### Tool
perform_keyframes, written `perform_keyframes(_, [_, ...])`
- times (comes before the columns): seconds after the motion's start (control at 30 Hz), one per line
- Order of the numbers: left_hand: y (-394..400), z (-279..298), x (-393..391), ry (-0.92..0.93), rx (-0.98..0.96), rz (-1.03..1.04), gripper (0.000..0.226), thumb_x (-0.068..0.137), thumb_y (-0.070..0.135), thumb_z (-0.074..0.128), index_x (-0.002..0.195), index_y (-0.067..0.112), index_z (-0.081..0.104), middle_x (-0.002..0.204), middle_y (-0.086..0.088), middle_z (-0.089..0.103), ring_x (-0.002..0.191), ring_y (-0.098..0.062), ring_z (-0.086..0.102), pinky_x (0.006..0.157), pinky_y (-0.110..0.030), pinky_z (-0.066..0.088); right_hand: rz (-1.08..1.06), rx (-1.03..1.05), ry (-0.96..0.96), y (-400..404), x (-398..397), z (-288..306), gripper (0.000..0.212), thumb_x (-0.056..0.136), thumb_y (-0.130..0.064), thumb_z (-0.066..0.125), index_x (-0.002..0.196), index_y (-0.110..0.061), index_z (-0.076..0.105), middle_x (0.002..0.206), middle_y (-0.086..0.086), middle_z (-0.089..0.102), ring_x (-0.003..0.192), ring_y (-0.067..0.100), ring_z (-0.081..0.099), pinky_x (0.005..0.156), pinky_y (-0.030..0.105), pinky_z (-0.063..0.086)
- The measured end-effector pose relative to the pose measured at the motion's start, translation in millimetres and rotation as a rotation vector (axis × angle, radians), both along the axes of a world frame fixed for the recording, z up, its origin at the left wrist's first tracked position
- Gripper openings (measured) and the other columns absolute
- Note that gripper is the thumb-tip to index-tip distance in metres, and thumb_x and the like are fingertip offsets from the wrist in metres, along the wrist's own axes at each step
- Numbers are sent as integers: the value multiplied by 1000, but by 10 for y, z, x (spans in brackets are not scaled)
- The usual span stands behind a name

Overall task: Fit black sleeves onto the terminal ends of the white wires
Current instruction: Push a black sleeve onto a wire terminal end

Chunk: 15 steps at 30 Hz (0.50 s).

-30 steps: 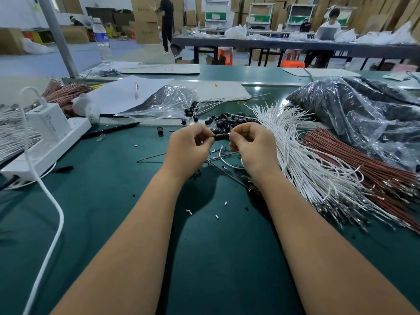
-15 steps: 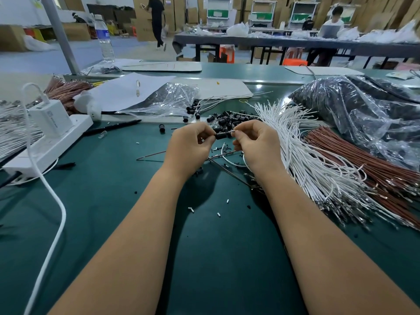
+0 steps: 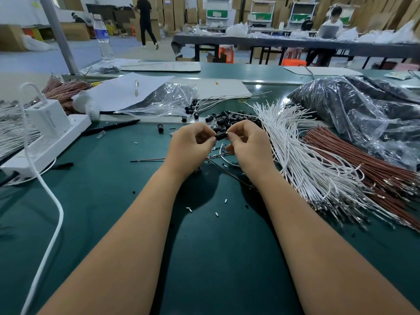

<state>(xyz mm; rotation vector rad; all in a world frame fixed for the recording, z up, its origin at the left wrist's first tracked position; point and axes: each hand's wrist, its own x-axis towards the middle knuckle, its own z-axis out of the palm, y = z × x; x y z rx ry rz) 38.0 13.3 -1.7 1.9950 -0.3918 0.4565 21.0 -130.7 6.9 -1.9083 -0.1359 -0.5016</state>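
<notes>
Warehouse floor with stacked cartons and further work tables lies behind a green bench [image 3: 95, 201]. Both hands are raised just above the middle of the bench. Left hand [image 3: 191, 146] has its fingers curled, the fingertips pinching one end of a black sleeve [image 3: 221, 135]. Right hand [image 3: 247, 142] is likewise curled, its fingertips pinching at the other end of the same sleeve; whether a terminal is already inside cannot be told. A loop of white wire [image 3: 227, 161] shows below the right hand, near the bench surface.

Loose black sleeves [image 3: 229, 119] lie in a heap just beyond the hands, toward the far edge. A fanned bundle of white wires [image 3: 302, 155] lies beside the right hand, running toward the right edge, with a bundle of brown wires [image 3: 354, 160] alongside it further right. A clear plastic bag of dark parts [image 3: 363, 105] sits at the far right corner. A white power strip [image 3: 45, 146] with a charger [image 3: 48, 117] plugged in lies at the left edge, its white cable [image 3: 54, 201] trailing toward the near edge. A black pen [image 3: 111, 127] lies between the strip and the hands. Small white offcuts [image 3: 189, 209] dot the bench between the forearms
</notes>
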Motion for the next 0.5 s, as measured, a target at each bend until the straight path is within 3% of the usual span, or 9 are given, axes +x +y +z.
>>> perform_keyframes(0.13, [5, 18, -10, 27, -43, -24, 7, 85, 7, 66, 82, 13, 69, 75, -9, 70, 64, -10, 59, 61, -17, 48, -12, -24, -16, 2, -2, 5, 21, 93, -4, 57, 82, -22, 56, 75, -2, 61, 64, 19, 67, 67, 35, 56])
perform_keyframes(0.27, [3, 46, -34, 80, -112, -29, 7, 85, 8, 68, 78, 9, 69, 64, -5, 64, 54, -4, 51, 54, -11, 40, -17, -62, -42, 13, -17, -4, 28, 94, -5, 56, 78, -28, 53, 74, -4, 59, 64, 18, 65, 62, 27, 51])
perform_keyframes(0.5, [12, 93, -66, 110, -182, -36, 6, 83, 6, 70, 77, 3, 70, 65, -9, 62, 57, -9, 50, 56, -14, 41, 28, -59, -21, 10, -35, 14, 14, 95, -5, 53, 93, -18, 60, 80, -1, 61, 70, 26, 66, 68, 36, 54])
